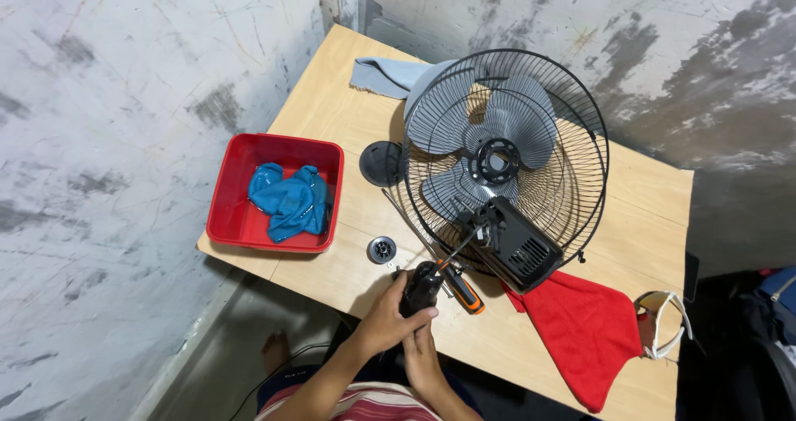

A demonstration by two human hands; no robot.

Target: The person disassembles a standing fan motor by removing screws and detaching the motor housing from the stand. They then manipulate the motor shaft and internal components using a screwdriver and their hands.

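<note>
I'm looking down from the head cam at a light wooden table (348,97) set against grey concrete walls. My left hand (383,320) is wrapped round a black, stubby part (421,288) near the table's front edge; my right hand (421,361) sits just below it, fingers curled up against the same part, tho I can't tell how firmly it grips. A screwdriver w/ black-and-orange handle (461,291) lies right beside the part, touching or nearly so. Its long axis runs diagonally, handle toward me and the right, shaft toward upper left, tip hidden near the hands. The black part's long axis runs roughly from me toward the fan, tilted slightly right. Judging by this, steadying the part w/ both hands and keeping it low over the table would suit the work. Beyond it a black wire fan guard (580,180) w/ grey blades (514,122) lies flat, motor housing (518,247) nearest me. Left: red tray (224,214) holding a blue cloth (290,201). Right: red cloth (584,330)
</note>
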